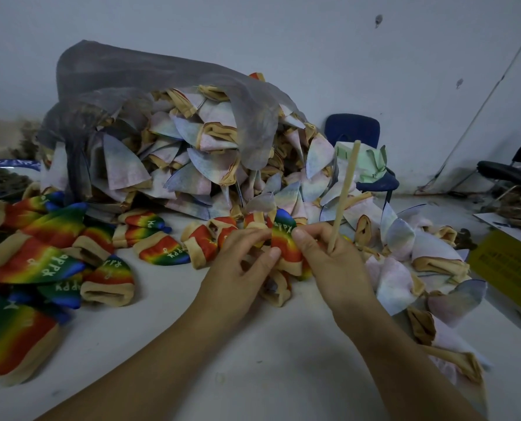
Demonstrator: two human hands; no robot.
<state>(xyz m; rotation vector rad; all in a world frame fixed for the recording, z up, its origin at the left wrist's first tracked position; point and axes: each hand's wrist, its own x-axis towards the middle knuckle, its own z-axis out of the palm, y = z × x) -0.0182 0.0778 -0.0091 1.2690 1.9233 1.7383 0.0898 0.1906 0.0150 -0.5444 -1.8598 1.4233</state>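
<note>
Both hands: left hand (244,262), right hand (324,256) were pinched on rainbow sock (285,243) between them
Sock axis: toe was pointed away, cuff nearest
Stick (345,189): was gripped upright by right hand

Left hand (241,264) and right hand (329,259) are bare, with short-trimmed nails.

Pale grey wall (313,41) far ahead of me, dim light. Blue chair (351,130) far right; black chair (508,173) at right edge.
</note>
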